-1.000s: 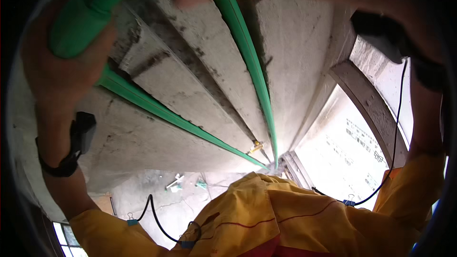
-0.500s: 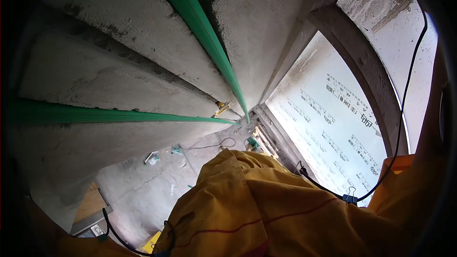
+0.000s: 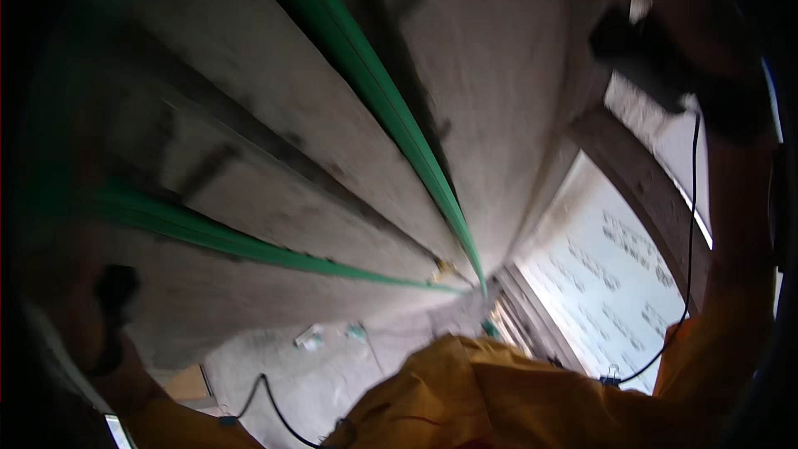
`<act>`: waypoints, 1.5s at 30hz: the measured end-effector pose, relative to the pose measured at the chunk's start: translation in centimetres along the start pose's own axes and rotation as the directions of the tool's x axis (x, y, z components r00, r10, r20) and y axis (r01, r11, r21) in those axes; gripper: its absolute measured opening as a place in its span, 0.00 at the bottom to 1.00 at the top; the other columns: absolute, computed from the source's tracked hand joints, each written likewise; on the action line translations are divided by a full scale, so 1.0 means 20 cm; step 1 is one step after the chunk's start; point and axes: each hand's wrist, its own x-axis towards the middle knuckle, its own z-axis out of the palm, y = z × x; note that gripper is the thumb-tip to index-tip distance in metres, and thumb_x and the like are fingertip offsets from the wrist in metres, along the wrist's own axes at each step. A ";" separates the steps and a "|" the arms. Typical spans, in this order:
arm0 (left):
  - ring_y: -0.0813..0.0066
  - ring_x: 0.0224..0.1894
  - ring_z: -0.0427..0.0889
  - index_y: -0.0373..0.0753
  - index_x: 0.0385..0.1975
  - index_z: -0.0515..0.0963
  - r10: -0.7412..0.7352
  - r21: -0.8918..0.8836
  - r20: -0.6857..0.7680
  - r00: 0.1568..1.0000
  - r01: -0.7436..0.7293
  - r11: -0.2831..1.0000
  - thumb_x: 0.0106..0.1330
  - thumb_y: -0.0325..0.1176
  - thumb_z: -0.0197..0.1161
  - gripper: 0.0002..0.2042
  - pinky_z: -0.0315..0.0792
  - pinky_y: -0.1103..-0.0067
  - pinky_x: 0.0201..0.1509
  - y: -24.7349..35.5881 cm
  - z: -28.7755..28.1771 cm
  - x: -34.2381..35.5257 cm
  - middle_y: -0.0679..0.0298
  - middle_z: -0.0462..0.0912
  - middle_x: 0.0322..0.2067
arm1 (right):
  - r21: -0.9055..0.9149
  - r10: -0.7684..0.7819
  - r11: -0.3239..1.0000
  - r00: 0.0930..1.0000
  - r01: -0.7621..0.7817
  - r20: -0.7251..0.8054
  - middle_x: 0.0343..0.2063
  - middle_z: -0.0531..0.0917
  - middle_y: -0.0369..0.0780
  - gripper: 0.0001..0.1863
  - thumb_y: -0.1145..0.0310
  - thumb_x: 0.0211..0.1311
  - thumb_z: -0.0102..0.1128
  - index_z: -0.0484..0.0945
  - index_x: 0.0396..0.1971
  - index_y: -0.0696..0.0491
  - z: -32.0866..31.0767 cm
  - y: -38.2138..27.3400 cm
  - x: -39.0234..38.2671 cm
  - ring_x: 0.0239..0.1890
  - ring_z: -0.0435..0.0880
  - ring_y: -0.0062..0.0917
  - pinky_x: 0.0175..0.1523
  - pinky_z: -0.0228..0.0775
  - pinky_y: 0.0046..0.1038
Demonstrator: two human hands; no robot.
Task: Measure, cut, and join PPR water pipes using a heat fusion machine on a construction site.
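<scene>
- The left hand (image 3: 79, 299) is coming back into view at the lower left edge, blurred.
- The right wrist's black device (image 3: 665, 66) is reappearing at upper right.

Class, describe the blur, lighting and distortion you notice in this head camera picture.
Head view: motion blur smears the long green pipes and grey concrete wall; the bright window on the right is overexposed; both raised arms sit dark and unsharp at the rim; fisheye bends the straight edges.
</scene>
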 end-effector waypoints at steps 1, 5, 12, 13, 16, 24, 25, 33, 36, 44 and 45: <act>0.61 0.39 0.84 0.38 0.48 0.77 -0.066 0.105 0.222 0.973 0.043 0.994 0.51 0.32 0.73 0.23 0.77 0.73 0.43 0.11 -0.02 -0.06 0.55 0.81 0.36 | -0.048 -0.070 0.997 0.993 0.066 -0.092 0.16 0.76 0.34 0.17 0.55 0.42 0.76 0.78 0.24 0.49 -0.07 0.05 0.11 0.19 0.79 0.30 0.24 0.69 0.29; 0.58 0.27 0.83 0.41 0.36 0.77 -0.340 -0.542 0.206 0.918 0.396 0.741 0.44 0.29 0.71 0.17 0.76 0.71 0.30 0.20 -0.15 0.16 0.57 0.80 0.27 | -0.044 -0.137 0.990 0.974 0.131 -0.181 0.15 0.73 0.36 0.20 0.51 0.43 0.77 0.78 0.20 0.51 -0.21 -0.01 0.31 0.17 0.76 0.31 0.24 0.66 0.30; 0.59 0.18 0.78 0.41 0.32 0.75 -0.353 -0.615 0.113 0.929 0.345 0.709 0.43 0.26 0.69 0.14 0.72 0.72 0.22 0.19 -0.11 0.24 0.60 0.76 0.20 | -0.075 -0.072 0.995 0.988 0.062 -0.134 0.15 0.73 0.35 0.24 0.45 0.42 0.74 0.74 0.18 0.50 -0.28 -0.01 0.30 0.20 0.77 0.32 0.24 0.66 0.33; 0.59 0.18 0.78 0.40 0.32 0.75 -0.355 -0.615 0.086 0.931 0.330 0.716 0.43 0.25 0.68 0.14 0.72 0.72 0.21 0.19 -0.09 0.25 0.60 0.76 0.20 | -0.074 -0.059 0.996 0.988 0.048 -0.146 0.15 0.73 0.35 0.24 0.45 0.42 0.74 0.74 0.18 0.50 -0.27 0.01 0.30 0.20 0.77 0.32 0.24 0.66 0.33; 0.59 0.18 0.77 0.40 0.32 0.75 -0.336 -0.602 0.011 0.942 0.274 0.750 0.44 0.23 0.66 0.13 0.71 0.72 0.21 0.18 -0.07 0.27 0.61 0.75 0.19 | -0.082 -0.095 0.993 0.981 0.082 -0.170 0.15 0.72 0.35 0.24 0.45 0.42 0.73 0.73 0.18 0.50 -0.24 0.02 0.31 0.20 0.78 0.32 0.24 0.66 0.33; 0.56 0.20 0.78 0.40 0.32 0.75 -0.392 -0.566 0.102 0.914 0.377 0.733 0.44 0.21 0.64 0.14 0.71 0.70 0.23 0.19 -0.11 0.28 0.60 0.75 0.20 | -0.116 -0.078 0.992 0.981 0.058 -0.180 0.15 0.72 0.35 0.25 0.46 0.42 0.74 0.71 0.17 0.50 -0.21 0.01 0.32 0.19 0.78 0.33 0.23 0.66 0.34; 0.56 0.21 0.78 0.40 0.32 0.75 -0.394 -0.554 0.111 0.912 0.386 0.737 0.43 0.21 0.64 0.14 0.71 0.70 0.24 0.19 -0.11 0.27 0.60 0.76 0.21 | -0.115 -0.077 0.992 0.981 0.057 -0.178 0.15 0.72 0.35 0.25 0.46 0.42 0.74 0.71 0.17 0.50 -0.21 0.01 0.32 0.19 0.78 0.33 0.23 0.66 0.34; 0.57 0.20 0.77 0.41 0.34 0.75 -0.360 -0.536 0.156 0.920 0.385 0.751 0.41 0.22 0.64 0.16 0.70 0.70 0.23 0.24 -0.11 0.22 0.61 0.76 0.21 | -0.133 -0.140 0.984 0.977 0.120 -0.158 0.15 0.71 0.36 0.25 0.48 0.40 0.74 0.70 0.17 0.51 -0.22 0.00 0.30 0.18 0.77 0.32 0.24 0.66 0.33; 0.58 0.20 0.77 0.41 0.34 0.75 -0.365 -0.571 0.136 0.921 0.374 0.731 0.41 0.21 0.64 0.17 0.70 0.70 0.23 0.22 -0.10 0.24 0.62 0.76 0.21 | -0.150 -0.116 0.984 0.983 0.094 -0.146 0.15 0.72 0.35 0.25 0.47 0.40 0.75 0.71 0.18 0.51 -0.23 0.00 0.30 0.18 0.77 0.31 0.23 0.66 0.32; 0.62 0.17 0.74 0.41 0.33 0.75 -0.352 -0.555 0.088 0.932 0.339 0.760 0.41 0.22 0.65 0.16 0.68 0.72 0.20 0.25 -0.10 0.24 0.63 0.72 0.18 | -0.163 -0.213 0.968 0.967 0.190 -0.142 0.14 0.70 0.35 0.24 0.45 0.41 0.75 0.75 0.19 0.50 -0.23 0.05 0.31 0.16 0.73 0.30 0.21 0.64 0.31; 0.62 0.17 0.74 0.41 0.33 0.75 -0.381 -0.570 0.072 0.922 0.351 0.742 0.41 0.22 0.65 0.16 0.68 0.72 0.20 0.26 -0.08 0.22 0.63 0.72 0.18 | -0.142 -0.242 0.965 0.955 0.219 -0.172 0.13 0.69 0.35 0.24 0.45 0.41 0.74 0.75 0.18 0.50 -0.22 0.06 0.32 0.15 0.72 0.30 0.20 0.63 0.31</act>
